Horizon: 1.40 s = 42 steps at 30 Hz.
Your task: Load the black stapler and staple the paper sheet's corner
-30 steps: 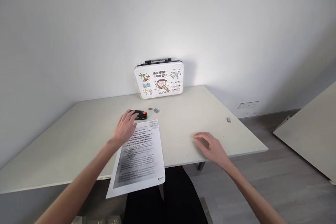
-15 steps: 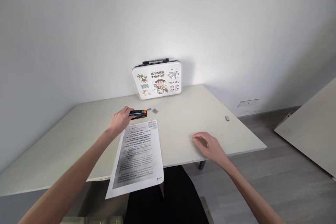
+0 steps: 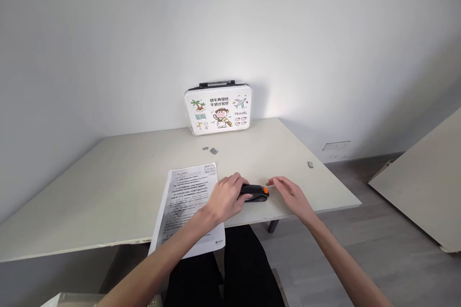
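My left hand [image 3: 227,198] is closed round the rear of a black stapler with an orange tip [image 3: 256,193], which lies low over the table's front edge. My right hand [image 3: 291,194] rests just right of the stapler's tip, fingers loosely stretched out, holding nothing. A printed sheet of paper [image 3: 189,206] lies to the left of the stapler, and its lower end hangs over the table edge under my left forearm.
The off-white table [image 3: 108,187] stands against a white wall. A white illustrated carry case [image 3: 218,108] leans at the back. Small strips of staples [image 3: 212,150] lie in front of it, and another small grey piece [image 3: 310,164] lies near the right edge. A board leans at the far right.
My left hand took hold of the stapler at the back of the paper and carried it right and towards me, to just beside my right hand. My right hand barely shifted.
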Each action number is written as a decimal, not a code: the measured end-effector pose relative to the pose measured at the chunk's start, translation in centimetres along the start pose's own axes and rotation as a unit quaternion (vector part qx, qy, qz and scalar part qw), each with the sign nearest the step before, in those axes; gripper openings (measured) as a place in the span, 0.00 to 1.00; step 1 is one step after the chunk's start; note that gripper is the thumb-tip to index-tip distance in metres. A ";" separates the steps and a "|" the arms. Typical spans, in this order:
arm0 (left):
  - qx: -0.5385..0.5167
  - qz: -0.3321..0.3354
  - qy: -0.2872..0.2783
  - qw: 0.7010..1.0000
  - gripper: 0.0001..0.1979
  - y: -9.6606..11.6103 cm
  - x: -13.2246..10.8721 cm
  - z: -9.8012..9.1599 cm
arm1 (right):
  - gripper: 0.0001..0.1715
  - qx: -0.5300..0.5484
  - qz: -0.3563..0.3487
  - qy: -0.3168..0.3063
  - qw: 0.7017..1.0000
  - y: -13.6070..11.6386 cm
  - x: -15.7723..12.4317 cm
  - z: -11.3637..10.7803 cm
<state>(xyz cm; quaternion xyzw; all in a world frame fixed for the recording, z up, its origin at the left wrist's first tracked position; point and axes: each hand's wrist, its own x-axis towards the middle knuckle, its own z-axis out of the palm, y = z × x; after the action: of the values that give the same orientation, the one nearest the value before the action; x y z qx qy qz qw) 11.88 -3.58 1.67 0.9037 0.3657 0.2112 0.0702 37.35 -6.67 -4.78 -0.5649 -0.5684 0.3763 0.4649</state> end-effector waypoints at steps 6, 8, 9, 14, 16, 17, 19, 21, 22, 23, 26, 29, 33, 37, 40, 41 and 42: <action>-0.069 -0.021 0.017 0.997 0.11 0.4 0.5 2.7 | 0.28 -0.004 -0.011 -0.016 1.000 0.0 0.0 0.2; -0.092 -0.022 0.018 0.995 0.13 0.0 0.1 2.8 | 0.28 -0.010 -0.017 -0.015 1.000 0.2 0.1 0.3; -0.101 -0.025 0.018 0.994 0.15 -0.3 -0.2 2.7 | 0.28 -0.013 -0.020 -0.012 1.000 0.4 0.1 0.3; -0.117 -0.060 0.015 0.991 0.18 -1.8 -2.0 2.3 | 0.27 -0.038 -0.022 -0.012 0.999 0.7 0.1 0.3; -0.121 -0.068 0.013 0.990 0.15 -2.1 -2.4 2.2 | 0.27 -0.051 -0.024 -0.016 0.998 0.7 0.1 0.3; -0.121 -0.069 0.012 0.990 0.13 -2.2 -2.4 2.1 | 0.27 -0.056 -0.026 -0.017 0.998 0.7 0.1 0.4; -0.119 -0.070 0.011 0.990 0.12 -2.4 -2.3 2.2 | 0.27 -0.062 -0.031 -0.012 0.997 0.6 0.1 0.4; -0.115 -0.069 0.011 0.991 0.12 -2.4 -2.1 2.3 | 0.28 -0.067 -0.037 -0.003 0.997 0.3 0.0 0.6; -0.115 -0.068 0.012 0.991 0.12 -2.4 -2.0 2.4 | 0.28 -0.071 -0.039 0.001 0.997 0.2 -0.1 0.6; -0.115 -0.067 0.013 0.991 0.12 -2.4 -2.0 2.4 | 0.28 -0.077 -0.039 0.004 0.996 0.0 -0.2 0.7; -0.116 -0.061 0.017 0.991 0.13 -2.6 -2.2 2.2 | 0.28 -0.104 -0.037 -0.012 0.994 -0.2 -0.5 0.8; -0.116 -0.055 0.019 0.992 0.13 -2.8 -2.8 1.7 | 0.26 -0.137 -0.047 -0.053 0.988 0.0 -0.6 0.8; -0.114 -0.064 0.017 0.991 0.11 -3.1 -3.9 0.8 | 0.27 -0.158 -0.055 -0.069 0.984 0.5 -0.5 0.7; -0.095 -0.068 0.019 0.993 0.11 -3.8 -4.9 0.2 | 0.27 -0.149 -0.040 -0.070 0.986 0.8 -0.4 0.7; -0.080 -0.059 0.029 0.995 0.12 -4.5 -5.6 0.1 | 0.27 -0.146 -0.035 -0.071 0.986 0.9 -0.5 0.7; -0.071 -0.056 0.029 0.995 0.12 -4.8 -5.8 0.0 | 0.27 -0.146 -0.034 -0.071 0.986 0.9 -0.6 0.7; -0.060 -0.055 0.024 0.996 0.13 -5.1 -6.1 0.0 | 0.27 -0.146 -0.033 -0.071 0.986 0.8 -0.6 0.7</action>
<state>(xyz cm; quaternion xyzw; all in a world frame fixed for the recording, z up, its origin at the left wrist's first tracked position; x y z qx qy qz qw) 4.70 -4.10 -1.79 0.8709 0.4036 0.2504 0.1265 36.91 -7.11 -5.84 -0.5798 -0.6672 0.3126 0.3479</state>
